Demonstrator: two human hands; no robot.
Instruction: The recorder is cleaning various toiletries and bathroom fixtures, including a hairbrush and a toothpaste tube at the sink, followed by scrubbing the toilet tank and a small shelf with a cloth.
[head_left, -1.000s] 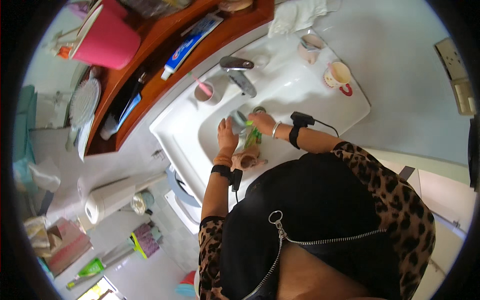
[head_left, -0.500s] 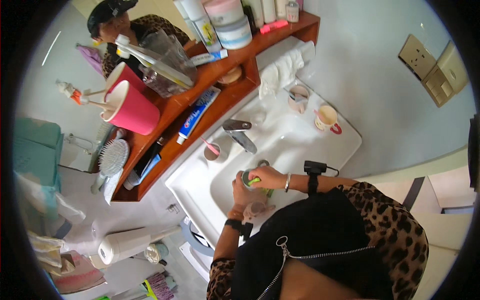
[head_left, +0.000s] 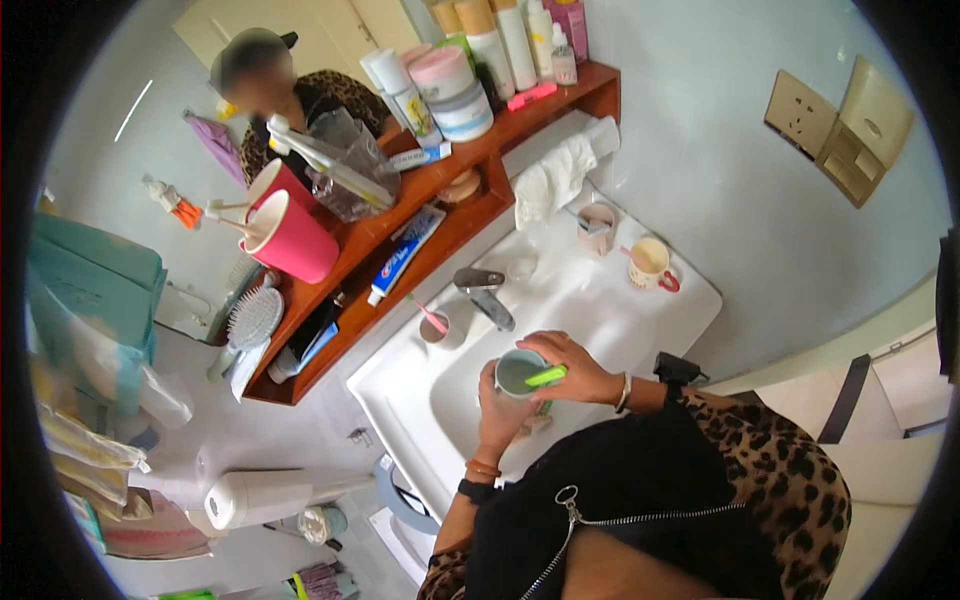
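A grey-green cup (head_left: 513, 368) is held over the basin, its mouth turned up toward me. My left hand (head_left: 500, 408) wraps around its near left side. With its fingers over the far rim, my right hand (head_left: 585, 368) touches the cup too and holds a bright green handle (head_left: 546, 376) across the rim. Whatever end the handle has is hidden. Below my hands, partly covered, a small pinkish-brown object (head_left: 535, 424) lies in the white sink (head_left: 600, 310).
Behind the basin stands the faucet (head_left: 484, 296). A cup with a pink toothbrush (head_left: 435, 328) is left of it; a beige cup (head_left: 597, 226) and a red-handled mug (head_left: 650, 262) are right. Above runs a wooden shelf (head_left: 400, 250) with toiletries and a pink cup (head_left: 292, 236).
The cup has risen from the basin and tipped its mouth toward me. My right hand has moved from inside the cup to its rim, the green handle still with it. My view has shifted slightly.
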